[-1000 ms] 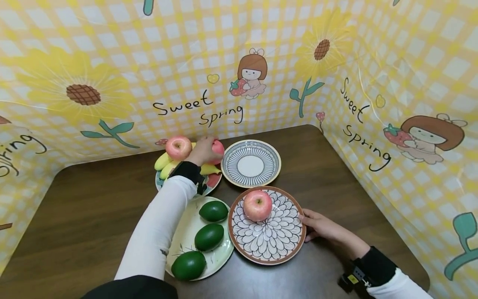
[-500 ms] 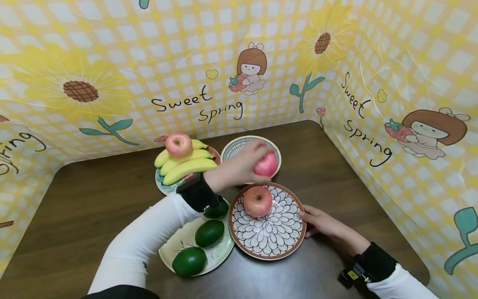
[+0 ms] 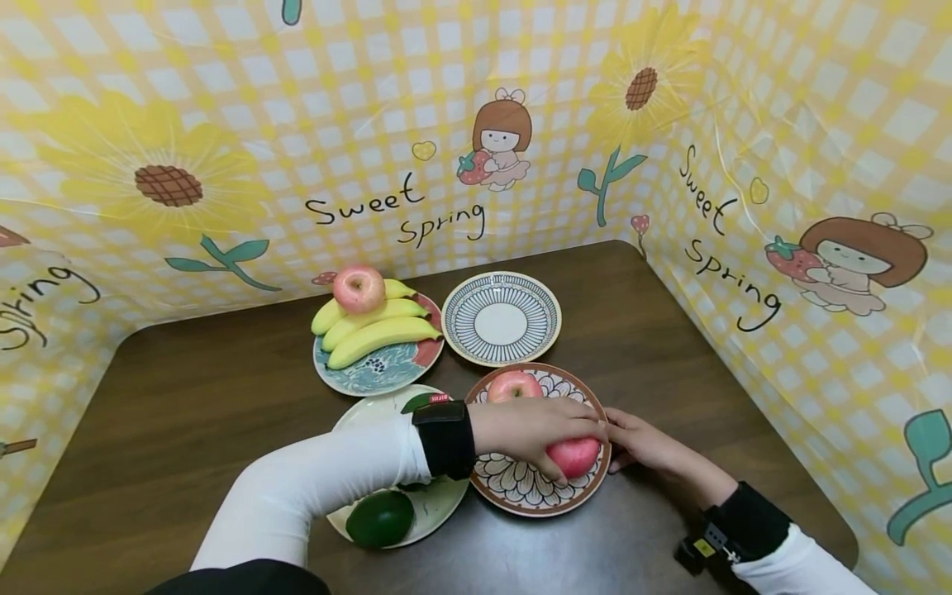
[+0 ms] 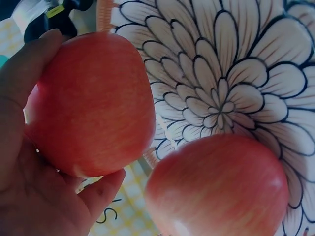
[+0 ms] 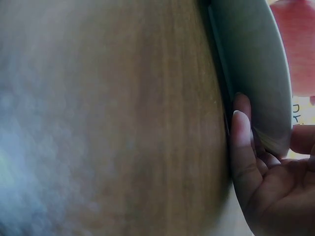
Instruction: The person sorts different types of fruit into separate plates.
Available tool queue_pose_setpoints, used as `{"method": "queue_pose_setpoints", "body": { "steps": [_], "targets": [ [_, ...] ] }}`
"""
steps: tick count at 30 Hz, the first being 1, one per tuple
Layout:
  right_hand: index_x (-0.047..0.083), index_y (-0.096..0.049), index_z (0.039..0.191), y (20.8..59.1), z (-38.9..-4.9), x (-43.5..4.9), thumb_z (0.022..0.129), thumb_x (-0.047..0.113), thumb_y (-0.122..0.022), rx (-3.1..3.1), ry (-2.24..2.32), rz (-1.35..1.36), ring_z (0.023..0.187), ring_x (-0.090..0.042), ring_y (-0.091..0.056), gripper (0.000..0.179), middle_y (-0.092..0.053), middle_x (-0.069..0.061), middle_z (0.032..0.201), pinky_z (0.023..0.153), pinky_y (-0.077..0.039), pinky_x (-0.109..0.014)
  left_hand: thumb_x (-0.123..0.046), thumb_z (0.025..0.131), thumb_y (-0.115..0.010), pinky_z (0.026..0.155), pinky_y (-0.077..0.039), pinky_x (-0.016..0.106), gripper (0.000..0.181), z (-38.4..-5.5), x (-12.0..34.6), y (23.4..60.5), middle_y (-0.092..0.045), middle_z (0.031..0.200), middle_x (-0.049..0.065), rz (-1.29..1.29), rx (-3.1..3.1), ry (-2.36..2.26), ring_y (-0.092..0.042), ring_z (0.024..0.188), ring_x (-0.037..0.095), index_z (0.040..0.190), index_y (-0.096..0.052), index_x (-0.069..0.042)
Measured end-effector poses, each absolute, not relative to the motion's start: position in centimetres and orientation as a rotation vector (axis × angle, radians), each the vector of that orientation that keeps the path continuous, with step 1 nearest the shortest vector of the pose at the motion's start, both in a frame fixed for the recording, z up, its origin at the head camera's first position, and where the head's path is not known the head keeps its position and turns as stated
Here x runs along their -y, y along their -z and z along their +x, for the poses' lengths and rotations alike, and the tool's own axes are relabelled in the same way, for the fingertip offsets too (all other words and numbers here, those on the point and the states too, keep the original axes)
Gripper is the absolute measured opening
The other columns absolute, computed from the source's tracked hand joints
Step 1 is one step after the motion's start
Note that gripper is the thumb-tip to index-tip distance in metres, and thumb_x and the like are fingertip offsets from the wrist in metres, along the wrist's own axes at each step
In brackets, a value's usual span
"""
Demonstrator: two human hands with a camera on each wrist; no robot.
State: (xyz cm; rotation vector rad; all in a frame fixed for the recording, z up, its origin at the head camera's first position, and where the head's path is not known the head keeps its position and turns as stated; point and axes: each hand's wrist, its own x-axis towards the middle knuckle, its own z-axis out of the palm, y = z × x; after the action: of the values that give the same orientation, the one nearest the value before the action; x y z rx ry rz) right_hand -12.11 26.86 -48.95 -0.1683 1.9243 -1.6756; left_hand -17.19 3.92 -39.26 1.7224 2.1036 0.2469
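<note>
My left hand (image 3: 531,430) grips a pink-red apple (image 3: 573,457) over the right part of a brown-rimmed plate (image 3: 521,498) with a petal pattern. In the left wrist view the fingers wrap round this apple (image 4: 93,105), and a second apple (image 4: 219,187) lies beside it on the plate. That second apple (image 3: 513,386) sits at the plate's far left, partly behind the left hand in the head view. At the plate's right edge, my right hand (image 3: 643,446) pinches the rim. The right wrist view shows its thumb above the rim and fingers (image 5: 241,130) beneath the plate (image 5: 256,64).
Left of the patterned plate, a pale green plate (image 3: 439,516) holds green avocado-like fruits (image 3: 381,519), partly covered by the left arm. Behind stands a blue-red plate (image 3: 349,378) with bananas (image 3: 383,339) and an apple (image 3: 360,289). A striped shallow plate (image 3: 502,325) stands at the back.
The left hand has taken an apple off the banana plate and carried it right and nearer, over the striped plate, to the brown-rimmed plate. The right hand stays at the rim.
</note>
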Motion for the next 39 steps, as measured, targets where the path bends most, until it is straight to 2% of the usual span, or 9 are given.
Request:
{"method": "queue_pose_setpoints", "body": {
  "steps": [10,16,25,33,39],
  "targets": [
    [-0.020,-0.023,0.148,48.9,-12.0,-26.8,0.109,0.017,-0.037,-1.945,1.669,-0.205,0.081,-0.007,-0.065,0.055,-0.064,-0.013,0.114,0.066,-0.057,-0.023,-0.032,0.084,-0.085,0.126,-0.031,0.032,0.077,-17.4,-4.0,40.2,-0.051,0.154,0.008,1.741,-2.171,-0.176,-0.045,0.147,0.022,0.150,-0.049,-0.013],
    [-0.020,-0.023,0.149,49.0,-12.2,-26.8,0.109,0.017,-0.037,-1.955,1.658,-0.202,0.081,-0.007,-0.066,0.055,-0.064,-0.014,0.115,0.066,-0.057,-0.023,-0.031,0.084,-0.084,0.127,-0.031,0.032,0.078,-17.4,-3.8,40.6,-0.051,0.155,0.008,1.770,-2.189,-0.137,-0.044,0.148,0.021,0.151,-0.048,-0.012],
    [-0.021,-0.019,0.149,49.3,-12.1,-26.7,0.107,0.016,-0.038,-1.950,1.689,-0.180,0.080,-0.007,-0.065,0.059,-0.066,-0.006,0.105,0.065,-0.056,-0.023,-0.029,0.086,-0.083,0.127,-0.031,0.033,0.073,-17.5,-4.0,41.4,-0.050,0.157,0.004,1.781,-2.202,-0.071,-0.041,0.151,0.020,0.150,-0.049,-0.015],
    [-0.021,-0.023,0.148,49.2,-12.0,-26.8,0.108,0.016,-0.039,-1.971,1.668,-0.174,0.079,-0.008,-0.065,0.057,-0.065,-0.013,0.111,0.064,-0.057,-0.024,-0.028,0.087,-0.082,0.127,-0.030,0.029,0.078,-17.6,-4.1,41.7,-0.049,0.157,0.005,1.778,-2.204,-0.097,-0.042,0.150,0.019,0.154,-0.044,-0.014],
    [-0.017,-0.025,0.150,49.0,-12.1,-26.8,0.110,0.022,-0.040,-1.979,1.636,-0.153,0.080,-0.008,-0.065,0.058,-0.064,-0.015,0.114,0.065,-0.057,-0.024,-0.031,0.087,-0.082,0.124,-0.035,0.027,0.079,-17.5,-4.3,41.7,-0.051,0.153,0.005,1.789,-2.238,-0.042,-0.046,0.146,0.018,0.154,-0.043,-0.015]
  ]
}}
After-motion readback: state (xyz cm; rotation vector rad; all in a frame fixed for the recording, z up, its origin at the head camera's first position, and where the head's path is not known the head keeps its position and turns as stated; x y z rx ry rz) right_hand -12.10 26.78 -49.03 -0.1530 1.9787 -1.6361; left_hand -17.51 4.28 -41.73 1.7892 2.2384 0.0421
